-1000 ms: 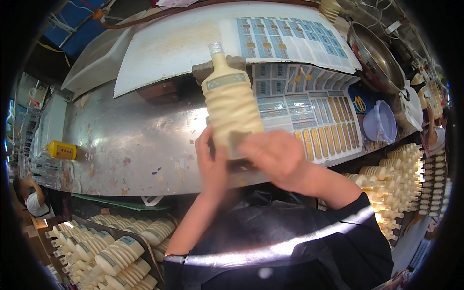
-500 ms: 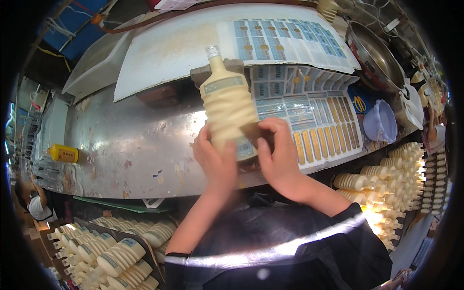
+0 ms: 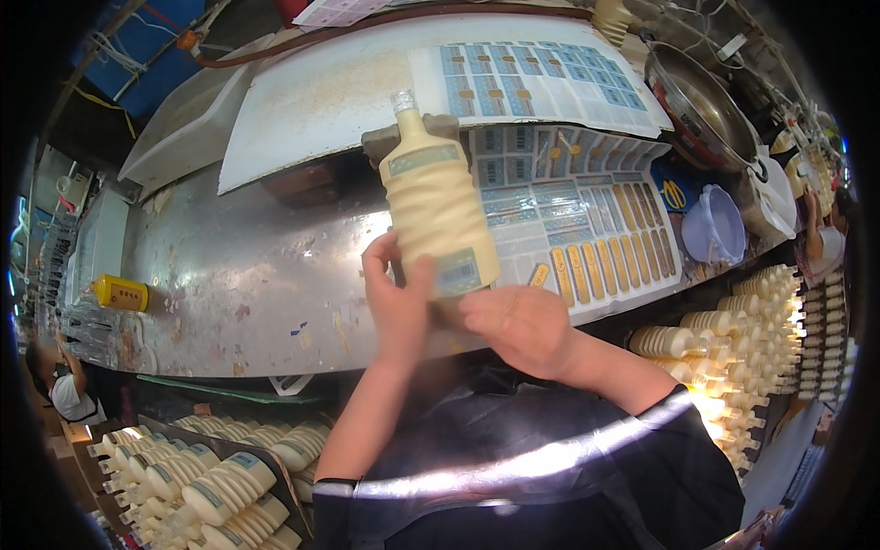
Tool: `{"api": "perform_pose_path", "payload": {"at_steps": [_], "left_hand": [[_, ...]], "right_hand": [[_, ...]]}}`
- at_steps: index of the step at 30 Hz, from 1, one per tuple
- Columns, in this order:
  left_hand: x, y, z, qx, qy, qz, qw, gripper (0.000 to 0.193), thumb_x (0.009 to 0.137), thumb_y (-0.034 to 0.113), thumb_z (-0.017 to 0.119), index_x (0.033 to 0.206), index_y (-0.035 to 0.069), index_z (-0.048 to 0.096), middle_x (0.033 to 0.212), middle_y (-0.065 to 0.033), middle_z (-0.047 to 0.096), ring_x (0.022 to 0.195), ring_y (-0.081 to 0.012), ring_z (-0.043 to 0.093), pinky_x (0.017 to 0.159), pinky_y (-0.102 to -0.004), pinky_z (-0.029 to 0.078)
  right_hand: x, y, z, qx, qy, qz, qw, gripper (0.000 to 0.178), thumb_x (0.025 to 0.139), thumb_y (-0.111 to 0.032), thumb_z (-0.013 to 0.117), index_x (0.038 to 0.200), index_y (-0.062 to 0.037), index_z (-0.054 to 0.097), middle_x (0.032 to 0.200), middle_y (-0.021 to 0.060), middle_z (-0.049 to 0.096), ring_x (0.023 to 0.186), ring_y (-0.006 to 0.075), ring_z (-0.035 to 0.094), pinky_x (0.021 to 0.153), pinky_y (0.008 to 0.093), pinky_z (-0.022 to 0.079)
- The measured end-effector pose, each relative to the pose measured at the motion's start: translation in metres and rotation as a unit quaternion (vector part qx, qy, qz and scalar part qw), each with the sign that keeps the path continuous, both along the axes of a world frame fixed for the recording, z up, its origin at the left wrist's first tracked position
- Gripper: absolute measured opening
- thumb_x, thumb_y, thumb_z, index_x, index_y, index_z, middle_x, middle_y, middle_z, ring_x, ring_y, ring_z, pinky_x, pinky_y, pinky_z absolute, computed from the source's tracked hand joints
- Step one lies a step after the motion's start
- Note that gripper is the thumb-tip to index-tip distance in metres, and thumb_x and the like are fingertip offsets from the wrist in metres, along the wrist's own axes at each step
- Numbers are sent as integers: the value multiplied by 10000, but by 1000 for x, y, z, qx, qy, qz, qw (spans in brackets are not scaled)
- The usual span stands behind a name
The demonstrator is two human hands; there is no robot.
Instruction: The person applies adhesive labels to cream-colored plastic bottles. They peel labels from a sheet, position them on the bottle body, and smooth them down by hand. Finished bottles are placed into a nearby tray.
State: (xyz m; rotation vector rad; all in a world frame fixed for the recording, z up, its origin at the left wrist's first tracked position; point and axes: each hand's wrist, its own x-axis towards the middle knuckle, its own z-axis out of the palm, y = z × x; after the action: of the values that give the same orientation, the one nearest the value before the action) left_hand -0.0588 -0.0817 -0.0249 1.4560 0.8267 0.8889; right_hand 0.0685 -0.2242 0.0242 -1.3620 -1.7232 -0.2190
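Observation:
A cream bottle [image 3: 435, 206] with a ridged, wavy body and a silvery capped neck lies on its back, neck pointing away from me and resting on a grey block [image 3: 374, 145]. It carries a blue-grey band label near its shoulder and a blue label [image 3: 458, 271] with a barcode near its base. My left hand [image 3: 396, 298] grips the lower left side, thumb on top beside the barcode label. Close to the base's right corner, my right hand [image 3: 522, 325] is closed with its fingers curled under; whatever it holds is hidden.
Label sheets [image 3: 610, 266] in blue and gold lie right of the bottle, more on a white board [image 3: 321, 101] behind. Around the metal table [image 3: 238, 275] are a yellow bottle [image 3: 121, 292], a lilac bucket [image 3: 713, 226] and a large pan [image 3: 701, 105]. Stacked cream bottles [image 3: 229, 486] stand at both sides.
My right hand has moved down from the bottle's side to its base corner and turned knuckles up. The brown flat piece in its fingers is now out of sight. The bottle stays in place.

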Motion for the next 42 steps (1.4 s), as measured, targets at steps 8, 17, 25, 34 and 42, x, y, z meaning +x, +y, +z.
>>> {"api": "perform_pose_path", "payload": {"at_steps": [8, 17, 25, 34, 42], "left_hand": [[-5, 7, 12, -171, -142, -29, 975, 269, 1036, 146, 570, 1250, -16, 585, 1177, -91, 630, 1113, -179, 580, 1018, -336, 458], [-14, 16, -9, -167, -149, -46, 973, 390, 1099, 235, 435, 1308, -32, 627, 1246, -114, 640, 1185, -193, 571, 1068, -347, 432], [-10, 8, -9, -99, -114, -31, 988, 406, 1089, 269, 445, 1341, -33, 545, 1297, -124, 583, 1219, -226, 535, 1084, -368, 410], [12, -7, -6, 91, 86, 30, 992, 616, 870, 206, 744, 1335, -46, 429, 1283, -208, 495, 1212, -322, 496, 1067, -453, 400], [5, 1, -21, 99, 62, 2, 993, 484, 1032, 275, 583, 1384, 6, 388, 1233, -140, 495, 1143, -215, 460, 1063, -374, 365]], "right_hand": [[-29, 21, 10, -17, -106, -22, 994, 254, 766, -75, 683, 1011, -7, 678, 1030, 119, 685, 915, 265, 701, 729, 356, 552], [-50, 36, 19, -116, -109, -33, 987, 237, 772, -36, 681, 1007, -6, 671, 1012, 154, 697, 866, 301, 705, 728, 380, 567], [-39, 47, 24, -101, 172, -120, 972, 149, 892, -25, 571, 1039, -8, 591, 972, 221, 635, 940, 419, 603, 806, 499, 484], [-12, 31, -2, -103, 194, -225, 949, 295, 943, 14, 553, 1234, 13, 503, 1200, 236, 570, 1102, 421, 584, 964, 450, 480], [5, 27, -6, -92, 159, -224, 957, 320, 933, 42, 571, 1244, 5, 507, 1205, 226, 593, 1081, 416, 617, 925, 440, 511]]}}
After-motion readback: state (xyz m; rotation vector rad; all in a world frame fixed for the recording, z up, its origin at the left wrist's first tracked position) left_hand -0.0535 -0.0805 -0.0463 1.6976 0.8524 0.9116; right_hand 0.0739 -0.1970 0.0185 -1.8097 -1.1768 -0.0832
